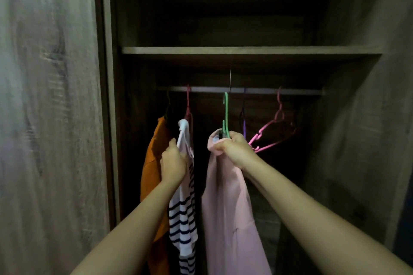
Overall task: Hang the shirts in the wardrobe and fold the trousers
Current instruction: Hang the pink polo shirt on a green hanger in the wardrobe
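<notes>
Inside the open wardrobe a metal rail [290, 91] runs under a shelf. My right hand [235, 148] grips the neck of a pink shirt [225, 207] and its green hanger [226, 114], whose hook is at the rail. My left hand [173, 163] rests against the shoulder of a striped shirt [183, 212] hanging on a red hanger [188, 105]. An orange shirt [152, 174] hangs at the far left. No trousers are in view.
A purple hanger [244, 123] and a bare pink hanger [276, 131] hang on the rail to the right of my right hand. A wooden shelf [245, 50] spans the wardrobe above. The door panel [49, 118] stands at the left, the side wall [362, 140] at the right.
</notes>
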